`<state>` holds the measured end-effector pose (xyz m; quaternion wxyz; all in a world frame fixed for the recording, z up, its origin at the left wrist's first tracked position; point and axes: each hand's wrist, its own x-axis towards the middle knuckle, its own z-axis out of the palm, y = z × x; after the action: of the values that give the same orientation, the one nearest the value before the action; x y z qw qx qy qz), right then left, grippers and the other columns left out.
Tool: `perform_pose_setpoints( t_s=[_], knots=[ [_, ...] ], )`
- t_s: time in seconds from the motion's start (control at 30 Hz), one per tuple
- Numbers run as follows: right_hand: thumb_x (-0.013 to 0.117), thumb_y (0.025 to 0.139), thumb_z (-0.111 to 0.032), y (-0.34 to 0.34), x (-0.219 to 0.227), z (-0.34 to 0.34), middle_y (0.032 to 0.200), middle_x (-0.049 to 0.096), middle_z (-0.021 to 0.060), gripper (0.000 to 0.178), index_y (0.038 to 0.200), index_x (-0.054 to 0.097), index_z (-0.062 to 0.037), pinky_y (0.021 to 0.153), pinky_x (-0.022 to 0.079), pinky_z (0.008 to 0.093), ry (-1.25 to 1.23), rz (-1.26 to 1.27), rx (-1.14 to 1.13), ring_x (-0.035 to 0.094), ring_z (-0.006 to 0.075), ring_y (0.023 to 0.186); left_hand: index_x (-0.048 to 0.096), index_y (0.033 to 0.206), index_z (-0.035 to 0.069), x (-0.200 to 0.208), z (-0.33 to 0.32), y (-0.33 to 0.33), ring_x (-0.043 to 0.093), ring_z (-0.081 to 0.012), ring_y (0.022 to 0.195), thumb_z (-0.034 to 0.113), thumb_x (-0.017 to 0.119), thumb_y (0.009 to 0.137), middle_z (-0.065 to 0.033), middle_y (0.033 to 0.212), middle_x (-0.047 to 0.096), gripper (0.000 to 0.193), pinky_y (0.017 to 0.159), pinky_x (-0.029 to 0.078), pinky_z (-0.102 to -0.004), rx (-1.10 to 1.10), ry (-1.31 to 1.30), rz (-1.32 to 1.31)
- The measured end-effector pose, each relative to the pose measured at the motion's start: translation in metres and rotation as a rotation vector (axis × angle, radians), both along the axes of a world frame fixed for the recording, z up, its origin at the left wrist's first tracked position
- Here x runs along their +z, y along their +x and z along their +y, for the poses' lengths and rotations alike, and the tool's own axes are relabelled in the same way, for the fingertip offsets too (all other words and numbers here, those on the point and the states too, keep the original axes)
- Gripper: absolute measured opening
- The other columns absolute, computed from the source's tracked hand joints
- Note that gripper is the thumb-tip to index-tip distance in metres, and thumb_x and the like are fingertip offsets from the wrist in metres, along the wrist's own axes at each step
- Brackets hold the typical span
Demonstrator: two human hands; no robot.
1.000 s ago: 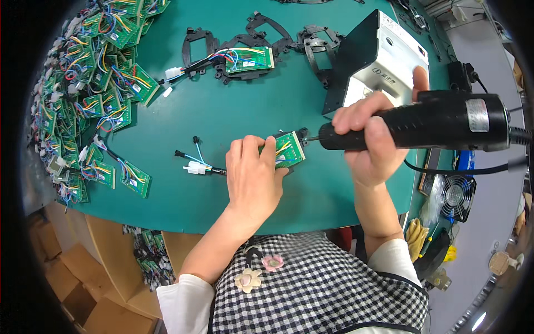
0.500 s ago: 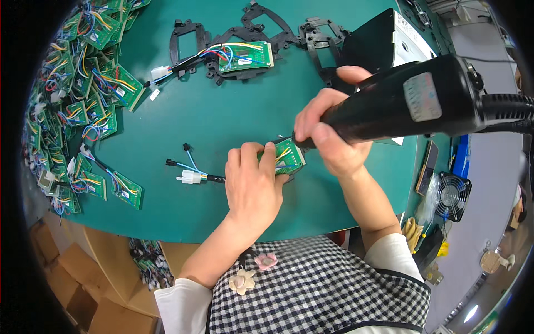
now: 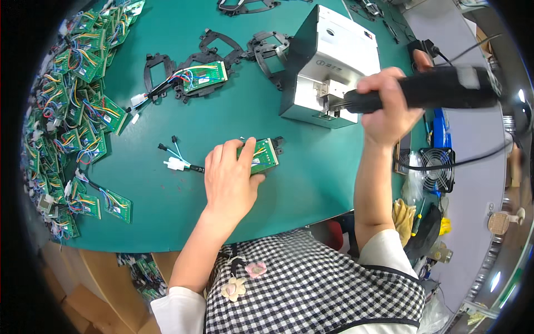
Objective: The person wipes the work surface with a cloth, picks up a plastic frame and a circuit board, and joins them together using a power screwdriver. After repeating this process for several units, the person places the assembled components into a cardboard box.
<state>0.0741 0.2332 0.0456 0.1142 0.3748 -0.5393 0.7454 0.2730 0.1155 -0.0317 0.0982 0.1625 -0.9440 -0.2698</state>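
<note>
My left hand (image 3: pixel 231 178) presses on a green circuit board (image 3: pixel 266 157) near the table's front, fingers over its left part and thumb along its near edge. A bit of black plastic frame (image 3: pixel 279 143) pokes out past the board's right end. A white connector (image 3: pixel 176 163) on the board's cable lies to the left. Wrapped in my right hand (image 3: pixel 389 114) is a black electric screwdriver (image 3: pixel 439 89), slightly blurred. Its tip points left, at the open front of a white and black box that looks like a screw feeder (image 3: pixel 347 50); exact contact is hard to tell.
Another wired board (image 3: pixel 207 75) rests on black plastic frames (image 3: pixel 160 69) farther back. Wired boards are heaped (image 3: pixel 89 61) along the left edge. At right are a cooling fan (image 3: pixel 436 171), gloves (image 3: pixel 403 217) and a dark cord (image 3: pixel 461 162). Cardboard boxes (image 3: pixel 94 303) stand below the table.
My right hand has carried the electric screwdriver away from the board, right and farther back to the white and black box. My left hand stays on the board. The whole view has shifted.
</note>
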Motion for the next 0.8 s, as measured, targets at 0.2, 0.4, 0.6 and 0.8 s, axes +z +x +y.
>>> perform_pose_setpoints(
  t_s=[0.2, 0.4, 0.6, 0.8],
  knots=[
    [0.054, 0.08, -0.006, 0.036, -0.008, 0.008, 0.066, 0.051, 0.0102, 0.07, 0.136, 0.013, -0.0007, 0.056, 0.047, 0.0355, 0.098, -0.119, 0.136, 0.052, 0.0191, 0.053, 0.053, 0.117, 0.003, -0.008, -0.005, 0.017, 0.047, -0.0279, 0.106, 0.009, 0.078, 0.058, -0.0108, 0.117, 0.05, 0.064, 0.092, 0.036, -0.039, 0.081, -0.054, 0.024],
    [0.058, 0.078, -0.008, 0.08, -0.043, -0.005, 0.064, 0.05, 0.0099, 0.082, 0.14, 0.005, -0.006, 0.055, 0.047, 0.0354, 0.125, -0.277, 0.283, 0.052, 0.0199, 0.054, 0.058, 0.11, 0.002, -0.015, -0.005, 0.019, 0.048, -0.028, 0.103, 0.002, 0.074, 0.059, -0.009, 0.113, 0.053, 0.054, 0.088, 0.038, -0.0388, 0.065, 0.04, 0.095],
    [0.059, 0.075, -0.006, 0.074, -0.054, -0.015, 0.063, 0.051, 0.0112, 0.076, 0.135, 0.013, -0.0014, 0.057, 0.047, 0.0323, 0.236, -0.365, 0.362, 0.053, 0.0199, 0.055, 0.059, 0.109, 0.001, -0.011, -0.005, 0.017, 0.049, -0.0283, 0.1, 0.003, 0.074, 0.059, -0.0095, 0.111, 0.053, 0.053, 0.085, 0.038, -0.0383, 0.067, 0.05, 0.086],
    [0.062, 0.072, -0.005, 0.081, -0.063, -0.025, 0.067, 0.057, 0.0102, 0.067, 0.128, 0.025, 0.0006, 0.056, 0.043, 0.0244, 0.348, -0.494, 0.543, 0.054, 0.0146, 0.057, 0.059, 0.107, 0.0, -0.021, -0.001, 0.015, 0.05, -0.0281, 0.095, 0.007, 0.074, 0.062, -0.0105, 0.108, 0.054, 0.048, 0.081, 0.038, -0.0383, 0.102, 0.008, 0.146]
  ],
)
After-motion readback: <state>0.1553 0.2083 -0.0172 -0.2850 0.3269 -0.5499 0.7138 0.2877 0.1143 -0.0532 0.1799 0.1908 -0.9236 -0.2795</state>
